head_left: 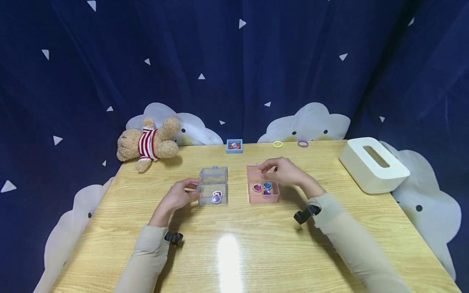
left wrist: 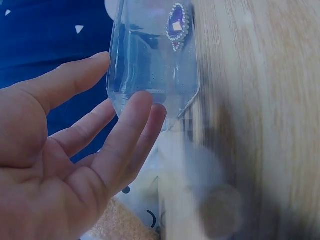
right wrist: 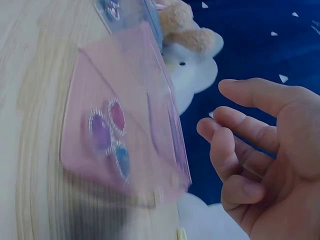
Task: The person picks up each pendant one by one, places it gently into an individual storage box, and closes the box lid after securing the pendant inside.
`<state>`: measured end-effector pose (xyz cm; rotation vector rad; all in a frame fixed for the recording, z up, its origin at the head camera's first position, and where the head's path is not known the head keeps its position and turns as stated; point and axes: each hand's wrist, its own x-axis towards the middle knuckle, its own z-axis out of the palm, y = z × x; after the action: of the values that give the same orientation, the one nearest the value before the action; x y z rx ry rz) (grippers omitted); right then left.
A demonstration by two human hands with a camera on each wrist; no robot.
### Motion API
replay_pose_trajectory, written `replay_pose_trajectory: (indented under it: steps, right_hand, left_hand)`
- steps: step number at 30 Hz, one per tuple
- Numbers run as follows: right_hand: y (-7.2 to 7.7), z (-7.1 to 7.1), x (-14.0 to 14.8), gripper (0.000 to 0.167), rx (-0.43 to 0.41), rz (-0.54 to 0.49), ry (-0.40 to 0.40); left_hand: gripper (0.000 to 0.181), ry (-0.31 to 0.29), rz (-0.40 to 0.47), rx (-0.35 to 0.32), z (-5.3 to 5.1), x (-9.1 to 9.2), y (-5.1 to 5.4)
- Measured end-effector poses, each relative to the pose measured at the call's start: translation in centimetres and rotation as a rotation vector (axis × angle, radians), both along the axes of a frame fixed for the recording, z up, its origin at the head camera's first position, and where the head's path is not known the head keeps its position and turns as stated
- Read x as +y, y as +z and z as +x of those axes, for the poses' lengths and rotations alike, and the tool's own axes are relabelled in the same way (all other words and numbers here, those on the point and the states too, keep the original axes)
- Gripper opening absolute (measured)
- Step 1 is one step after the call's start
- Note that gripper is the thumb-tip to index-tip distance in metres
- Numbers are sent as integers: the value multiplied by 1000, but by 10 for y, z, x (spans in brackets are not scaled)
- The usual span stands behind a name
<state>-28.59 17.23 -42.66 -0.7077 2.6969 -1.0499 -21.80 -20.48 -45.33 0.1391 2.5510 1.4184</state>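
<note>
A clear bluish box (head_left: 208, 188) stands at the table's middle with purple-toned gem pieces (head_left: 216, 198) inside. My left hand (head_left: 177, 196) touches its left side with loosely bent, spread fingers; in the left wrist view the fingertips rest against the box (left wrist: 152, 65). To the right is a pink see-through box (head_left: 264, 198) holding a pink gem (head_left: 257, 187), a blue gem (head_left: 267, 185) and a purple gem (head_left: 267, 193). Above its back right part hovers my right hand (head_left: 286, 171), fingers loosely bent, holding nothing in the right wrist view, beside the pink box (right wrist: 135, 65).
A teddy bear (head_left: 148, 143) lies at the back left. Along the back edge are a small blue-framed box (head_left: 234, 151), a yellow ring (head_left: 277, 141) and a purple ring (head_left: 303, 146). A white tissue box (head_left: 370, 171) stands at the right.
</note>
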Motion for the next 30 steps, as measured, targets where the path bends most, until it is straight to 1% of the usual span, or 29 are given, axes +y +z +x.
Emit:
replay_pose_trajectory:
  steps: [7,10,13,16,23,30]
  right_hand:
    - [-6,-3,34,28,37,16,-51]
    - [-9,-3,49,28,20,27,-87]
    - [-12,-4,63,31,-23,32,-121]
    - [-15,-3,75,33,-48,42,-147]
    - [-20,-1,101,30,-61,50,-192]
    - [-28,0,127,27,-21,106,-214]
  left_hand:
    - [55,-3,-1,1,0,1,-1]
    - [55,-2,-1,-2,0,1,0]
    - [56,2,-1,-6,1,1,0]
    - [56,2,-4,-9,1,1,0]
    - [56,8,-11,-8,0,1,-1]
    - [56,9,-10,-5,0,1,0]
